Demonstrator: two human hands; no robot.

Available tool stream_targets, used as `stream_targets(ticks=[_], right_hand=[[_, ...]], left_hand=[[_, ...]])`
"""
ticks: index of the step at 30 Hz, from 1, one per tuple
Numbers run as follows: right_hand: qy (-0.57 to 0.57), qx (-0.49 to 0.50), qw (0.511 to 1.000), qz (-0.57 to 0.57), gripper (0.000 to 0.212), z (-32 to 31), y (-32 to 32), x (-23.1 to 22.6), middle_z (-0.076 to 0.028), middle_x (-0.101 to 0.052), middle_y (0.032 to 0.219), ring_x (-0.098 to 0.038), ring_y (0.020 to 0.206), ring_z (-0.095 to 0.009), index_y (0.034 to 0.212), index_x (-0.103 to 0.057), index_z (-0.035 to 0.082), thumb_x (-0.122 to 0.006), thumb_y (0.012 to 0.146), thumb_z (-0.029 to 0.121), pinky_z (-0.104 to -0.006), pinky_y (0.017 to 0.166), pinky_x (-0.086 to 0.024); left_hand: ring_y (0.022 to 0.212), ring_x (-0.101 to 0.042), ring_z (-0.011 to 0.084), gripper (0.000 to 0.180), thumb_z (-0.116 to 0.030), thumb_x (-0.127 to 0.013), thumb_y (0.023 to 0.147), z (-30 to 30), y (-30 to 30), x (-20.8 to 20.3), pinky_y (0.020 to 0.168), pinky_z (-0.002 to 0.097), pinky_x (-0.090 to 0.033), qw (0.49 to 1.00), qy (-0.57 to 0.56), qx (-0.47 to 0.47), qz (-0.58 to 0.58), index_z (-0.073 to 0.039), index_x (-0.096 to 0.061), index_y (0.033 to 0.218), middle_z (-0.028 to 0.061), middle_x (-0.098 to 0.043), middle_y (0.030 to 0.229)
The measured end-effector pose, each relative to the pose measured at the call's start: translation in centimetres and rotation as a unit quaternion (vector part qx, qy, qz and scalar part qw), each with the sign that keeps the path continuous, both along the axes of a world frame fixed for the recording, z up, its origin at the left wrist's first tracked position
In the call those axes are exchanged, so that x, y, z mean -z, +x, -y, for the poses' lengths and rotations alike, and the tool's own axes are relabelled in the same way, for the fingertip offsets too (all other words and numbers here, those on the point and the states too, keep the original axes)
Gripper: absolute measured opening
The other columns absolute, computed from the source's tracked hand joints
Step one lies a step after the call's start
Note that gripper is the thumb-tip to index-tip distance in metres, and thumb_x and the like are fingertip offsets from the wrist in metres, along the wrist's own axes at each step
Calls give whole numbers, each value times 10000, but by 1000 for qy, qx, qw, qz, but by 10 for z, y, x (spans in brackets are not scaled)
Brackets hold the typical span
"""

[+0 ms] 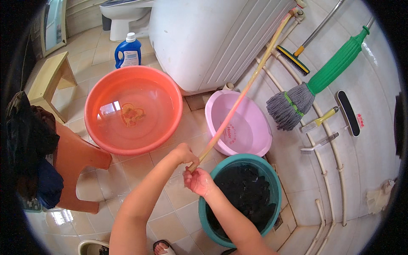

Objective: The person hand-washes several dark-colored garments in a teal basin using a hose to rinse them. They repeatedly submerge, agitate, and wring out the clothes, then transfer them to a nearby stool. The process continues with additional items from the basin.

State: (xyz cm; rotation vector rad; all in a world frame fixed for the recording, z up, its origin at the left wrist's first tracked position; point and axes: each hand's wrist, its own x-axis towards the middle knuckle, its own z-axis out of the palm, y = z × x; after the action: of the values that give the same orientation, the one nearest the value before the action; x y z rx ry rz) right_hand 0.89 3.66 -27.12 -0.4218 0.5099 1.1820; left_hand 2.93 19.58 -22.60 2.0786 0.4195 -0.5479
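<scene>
A long yellowish-pink hose (240, 99) slants down from the pipe fitting at the upper right to the middle of the floor. My left hand (185, 154) is closed around it near its lower end. Palm up and wet, my right hand (199, 181) is cupped at the hose's mouth, its fingers loosely curled and apart. Under my right forearm stands a teal basin (205, 211) with dark cloth soaking in it. Beyond the hands are a pink basin (264, 146) and, to the left, a large orange basin (91, 131) of water with a printed pattern on its bottom.
A blue detergent bottle (128, 53) stands behind the orange basin, near a white appliance (191, 42) and a toilet (125, 17). Dark clothes (29, 140) lie on an orange stool (80, 170); a wooden stool (44, 83) is behind. A mop (293, 104) and brushes hang on the right wall.
</scene>
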Motion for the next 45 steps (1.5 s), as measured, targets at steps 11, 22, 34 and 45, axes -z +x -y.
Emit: stream_targets(ticks=[11, 22, 34, 45], right_hand=[[-100, -43, 971, 214, 246, 25, 48, -44, -127, -594, 982, -578, 902, -232, 989, -553, -27, -458, 844, 148, -353, 806, -476], [-515, -83, 622, 584, 557, 48, 60, -64, -128, -587, 913, -579, 854, -209, 1196, -407, -18, -651, 764, 235, -310, 760, -458], [-548, -210, 600, 544, 588, 138, 70, -63, -104, -608, 849, -595, 751, -189, 1264, -406, 106, -679, 748, 182, -315, 697, -477], [-547, -396, 524, 519, 622, 204, 87, -110, -104, -619, 819, -582, 712, -198, 1317, -382, 124, -629, 757, 234, -320, 698, -458]], left_hand=[[496, -593, 181, 295, -229, -692, 576, -8, -13, 23, 446, 286, -461, 979, -184, -83, -35, 31, -594, 674, 140, -610, 609], [481, -552, 145, 306, -228, -716, 677, 53, -29, 1, 418, 273, -450, 964, -248, -88, 28, 30, -583, 775, 84, -584, 630], [761, -568, 402, 479, -175, -662, 704, 126, -79, 25, 673, 454, -460, 971, 18, -82, 224, 0, -460, 1102, 241, -577, 773], [773, -562, 431, 366, -21, -568, 686, 126, -67, 32, 663, 454, -451, 963, -84, -118, 225, 13, -489, 1042, 285, -560, 776]])
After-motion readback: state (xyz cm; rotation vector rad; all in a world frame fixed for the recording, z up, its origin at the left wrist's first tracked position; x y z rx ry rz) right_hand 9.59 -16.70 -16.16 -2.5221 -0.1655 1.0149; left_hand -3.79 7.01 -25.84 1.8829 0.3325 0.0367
